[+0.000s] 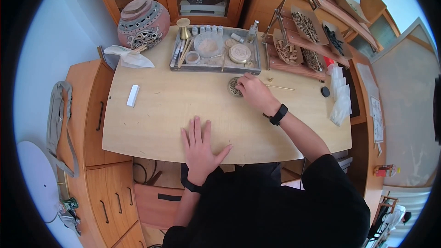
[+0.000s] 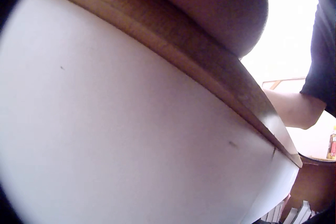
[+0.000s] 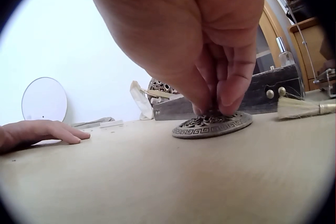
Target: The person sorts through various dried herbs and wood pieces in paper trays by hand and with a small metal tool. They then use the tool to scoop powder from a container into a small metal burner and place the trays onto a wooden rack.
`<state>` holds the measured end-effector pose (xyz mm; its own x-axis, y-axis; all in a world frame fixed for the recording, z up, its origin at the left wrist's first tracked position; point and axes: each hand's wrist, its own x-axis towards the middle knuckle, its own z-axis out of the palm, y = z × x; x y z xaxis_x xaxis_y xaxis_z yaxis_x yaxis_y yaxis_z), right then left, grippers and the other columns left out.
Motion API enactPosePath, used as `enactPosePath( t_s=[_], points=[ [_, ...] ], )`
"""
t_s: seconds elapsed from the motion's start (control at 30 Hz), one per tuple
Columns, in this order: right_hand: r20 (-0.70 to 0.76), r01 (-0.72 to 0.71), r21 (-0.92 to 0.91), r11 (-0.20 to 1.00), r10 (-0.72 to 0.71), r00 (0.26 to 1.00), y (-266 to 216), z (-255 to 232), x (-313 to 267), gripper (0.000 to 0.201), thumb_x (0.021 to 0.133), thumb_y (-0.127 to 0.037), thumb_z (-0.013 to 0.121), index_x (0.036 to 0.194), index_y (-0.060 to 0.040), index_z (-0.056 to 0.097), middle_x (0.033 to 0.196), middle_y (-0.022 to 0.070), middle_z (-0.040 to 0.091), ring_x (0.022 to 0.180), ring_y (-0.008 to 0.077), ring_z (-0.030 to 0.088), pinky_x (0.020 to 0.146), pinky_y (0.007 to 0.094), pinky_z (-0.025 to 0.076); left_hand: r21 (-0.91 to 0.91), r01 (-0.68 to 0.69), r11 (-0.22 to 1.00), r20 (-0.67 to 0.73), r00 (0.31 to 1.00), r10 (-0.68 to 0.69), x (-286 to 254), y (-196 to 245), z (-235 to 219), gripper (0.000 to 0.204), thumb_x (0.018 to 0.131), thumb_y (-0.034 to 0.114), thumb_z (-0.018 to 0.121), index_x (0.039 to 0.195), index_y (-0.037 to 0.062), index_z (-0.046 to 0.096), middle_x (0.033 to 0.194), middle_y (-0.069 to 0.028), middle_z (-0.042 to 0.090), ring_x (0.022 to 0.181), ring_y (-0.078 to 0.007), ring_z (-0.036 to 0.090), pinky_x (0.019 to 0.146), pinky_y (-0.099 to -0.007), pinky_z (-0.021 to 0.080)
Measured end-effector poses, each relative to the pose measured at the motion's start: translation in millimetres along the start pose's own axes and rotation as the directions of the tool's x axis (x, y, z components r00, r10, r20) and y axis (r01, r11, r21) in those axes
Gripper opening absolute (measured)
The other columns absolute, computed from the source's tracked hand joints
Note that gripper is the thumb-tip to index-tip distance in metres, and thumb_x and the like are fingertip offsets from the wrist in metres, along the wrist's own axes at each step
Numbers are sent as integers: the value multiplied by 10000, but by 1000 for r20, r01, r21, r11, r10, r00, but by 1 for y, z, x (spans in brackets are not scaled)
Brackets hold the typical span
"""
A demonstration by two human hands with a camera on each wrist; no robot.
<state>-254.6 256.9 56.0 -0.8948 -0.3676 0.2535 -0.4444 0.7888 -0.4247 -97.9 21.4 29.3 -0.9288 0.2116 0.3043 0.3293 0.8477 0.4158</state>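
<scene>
With bent fingertips, my right hand (image 1: pixel 256 93) pinches the top of a round, openwork metal lid (image 3: pixel 212 128) with a key-pattern rim. The lid is low at the table surface, just in front of the wooden tray; the fingers hide its middle. My left hand (image 1: pixel 200 149) rests palm down near the table's front edge, fingers spread and holding nothing. In the right wrist view a pale-bristled brush (image 3: pixel 302 108) lies to the right of the lid.
Behind the lid stands a grey wooden tray (image 1: pixel 183 68) with jars, small bottles and sticks. A pierced clay pot (image 1: pixel 143 24) sits at the back left, a tiered wooden rack (image 1: pixel 294 70) at the back right. A white block (image 1: pixel 132 95) lies left; plastic bags (image 1: pixel 340 96) lie at right.
</scene>
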Motion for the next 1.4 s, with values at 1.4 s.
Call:
enactPosePath(
  t_s=[1.4],
  points=[
    [-256,-158,150,976,193,947,66,-61,75,132,895,-71,668,970,33,696,906,203,708,834,345,695,762,416,549,-30,26,999,12,1000,-26,3,1,-3,883,794,557,756,1443,20,492,1574,-260,347,1475,-413,312,1190,-632,183]
  ],
)
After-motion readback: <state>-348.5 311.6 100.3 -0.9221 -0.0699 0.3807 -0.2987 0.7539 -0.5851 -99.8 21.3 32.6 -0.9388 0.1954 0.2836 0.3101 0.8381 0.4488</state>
